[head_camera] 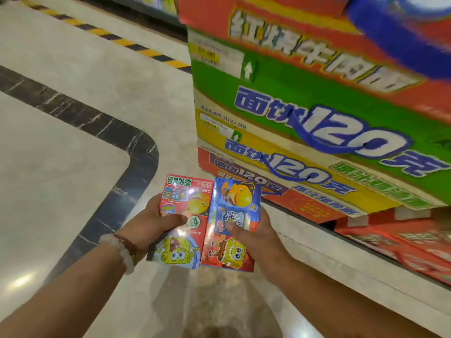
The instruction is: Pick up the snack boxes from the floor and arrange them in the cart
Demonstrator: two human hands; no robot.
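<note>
Single head view, looking steeply down, close over the marble floor (73, 113); stacked noodle cartons (317, 98) fill the upper right

Fingers of the left hand (156, 222) and right hand (256, 236) hidden behind the snack boxes (210, 220) — only the thumbs in sight. Box undersides unseen, small print too fine to read. Stacked cartons (317, 106) smeared by motion blur, cut off at the top and right edges. Both forearms cropped by the bottom edge — blurred shelf goods (151, 2) at the top unidentifiable.
</note>
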